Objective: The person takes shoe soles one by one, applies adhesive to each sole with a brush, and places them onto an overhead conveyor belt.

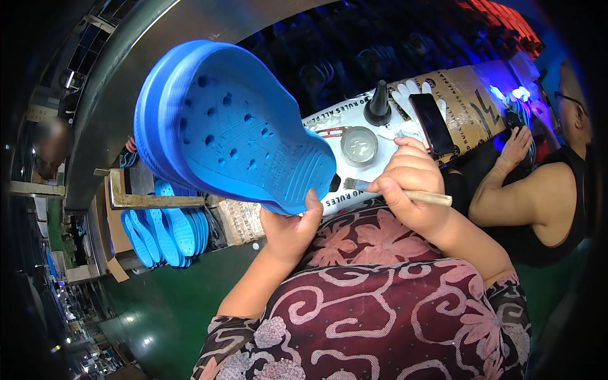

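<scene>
Blue clog (234,126) gripped in left hand (288,231), brush (396,192) in right hand (411,183); lettered cardboard (468,101) covers the worktop (335,123), its far end cut off.

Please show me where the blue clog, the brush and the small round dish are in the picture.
blue clog (234,126): head view, on its perforated sole.
brush (354,184): head view, on the bristle end left of the right hand.
small round dish (359,145): head view, on its middle, on the worktop.
</scene>
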{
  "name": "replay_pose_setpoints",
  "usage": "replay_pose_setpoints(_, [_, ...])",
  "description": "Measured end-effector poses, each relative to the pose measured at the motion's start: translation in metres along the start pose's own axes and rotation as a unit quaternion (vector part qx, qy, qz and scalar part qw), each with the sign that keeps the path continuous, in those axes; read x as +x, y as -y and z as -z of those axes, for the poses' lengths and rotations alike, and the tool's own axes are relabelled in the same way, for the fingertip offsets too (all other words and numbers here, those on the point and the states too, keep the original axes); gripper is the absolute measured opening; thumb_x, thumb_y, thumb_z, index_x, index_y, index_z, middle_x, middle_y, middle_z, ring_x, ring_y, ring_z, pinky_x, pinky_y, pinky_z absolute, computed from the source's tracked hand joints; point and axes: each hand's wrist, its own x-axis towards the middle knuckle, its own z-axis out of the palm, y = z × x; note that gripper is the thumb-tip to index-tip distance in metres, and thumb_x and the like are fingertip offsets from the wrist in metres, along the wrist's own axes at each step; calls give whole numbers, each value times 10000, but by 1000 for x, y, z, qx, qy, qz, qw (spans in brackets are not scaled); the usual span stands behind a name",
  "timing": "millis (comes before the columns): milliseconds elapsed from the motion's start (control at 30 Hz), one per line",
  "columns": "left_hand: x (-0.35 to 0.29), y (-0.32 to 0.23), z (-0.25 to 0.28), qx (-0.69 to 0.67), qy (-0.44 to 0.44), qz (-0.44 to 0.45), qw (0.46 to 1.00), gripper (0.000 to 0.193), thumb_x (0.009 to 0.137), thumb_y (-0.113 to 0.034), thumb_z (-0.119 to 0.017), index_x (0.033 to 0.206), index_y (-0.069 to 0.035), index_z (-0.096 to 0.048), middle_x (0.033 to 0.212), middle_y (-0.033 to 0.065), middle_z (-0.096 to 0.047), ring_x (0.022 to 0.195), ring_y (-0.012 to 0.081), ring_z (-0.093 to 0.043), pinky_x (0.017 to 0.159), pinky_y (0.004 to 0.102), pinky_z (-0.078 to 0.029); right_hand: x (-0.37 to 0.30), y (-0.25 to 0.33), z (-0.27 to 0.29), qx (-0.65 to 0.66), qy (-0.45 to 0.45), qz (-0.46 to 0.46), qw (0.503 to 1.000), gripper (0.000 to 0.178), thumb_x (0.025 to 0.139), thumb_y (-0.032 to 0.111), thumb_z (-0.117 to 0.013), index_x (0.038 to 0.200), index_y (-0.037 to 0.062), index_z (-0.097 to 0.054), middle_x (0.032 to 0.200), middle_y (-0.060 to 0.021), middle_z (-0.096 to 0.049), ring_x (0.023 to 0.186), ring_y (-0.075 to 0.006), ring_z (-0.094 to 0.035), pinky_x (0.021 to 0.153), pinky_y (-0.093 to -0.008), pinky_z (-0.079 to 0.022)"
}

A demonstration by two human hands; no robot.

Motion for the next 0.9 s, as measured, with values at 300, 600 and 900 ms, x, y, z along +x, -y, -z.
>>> replay_pose_setpoints(300, [0,10,-2,42,25,-87,995,301,807,24,-657,1088,50,-554,1021,127,-625,894,198,-615,791,305,-489,0,0,-1,39,4,6,999,151,821,181,-660,701,92,-677,616,-22,-586,627,-201,-575,859,-382,-415])
replay_pose_setpoints(600, [7,2,-10,-12,-1,-47,999,273,797,24,-653,1058,47,-575,993,125,-638,864,193,-618,774,300,-491,3,3,-4,40,-13,-10,999,185,840,160,-622,677,86,-672,622,-35,-596,634,-207,-573,861,-386,-417])
replay_pose_setpoints(900, [3,5,-5,51,4,-4,999,298,789,-9,-658,1071,40,-577,983,142,-657,858,204,-643,784,315,-499,0,-2,-7,45,-12,-17,999,138,830,158,-639,720,83,-675,670,-36,-606,662,-224,-572,863,-392,-415])
